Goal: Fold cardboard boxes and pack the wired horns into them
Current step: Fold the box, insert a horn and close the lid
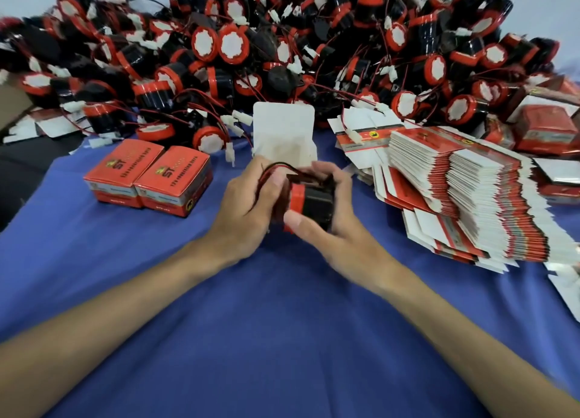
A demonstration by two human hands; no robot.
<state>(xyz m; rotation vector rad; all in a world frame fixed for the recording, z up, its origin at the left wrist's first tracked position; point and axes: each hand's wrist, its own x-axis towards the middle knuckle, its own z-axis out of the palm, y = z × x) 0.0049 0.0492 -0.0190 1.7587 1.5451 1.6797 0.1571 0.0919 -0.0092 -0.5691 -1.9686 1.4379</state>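
A person's two bare hands grasp a single wired horn (311, 201) just above the blue cloth (282, 323) covering a packing counter (28, 169), at the middle of the head-camera view. The left hand (248, 204) curls round the horn's left side, while the right hand (329, 229) wraps the right side, its thumb pressed against the red band at the near edge of the black body. The horn's red and black wires (281, 167) loop over the top, between the fingers of both hands. Directly behind the hands stands an open carton (284, 132), its white inner flap upright; the hands hide its lower part, so whether the horn already sits inside cannot be told. To the left, two closed boxes (147, 179), red on top with printed lettering, sit side by side and touching on the cloth. To the right, a tall fanned stack of flat cartons (464, 198), white with red edges, leans across the cloth, with more loose flats (361, 135) lying beyond it. Across the back of the counter spreads a large heap of horns (282, 47), black cylinders with red rims and white centre discs, their thin red and black leads and white plug connectors tangled among them. Both forearms reach in from the bottom corners of the frame.
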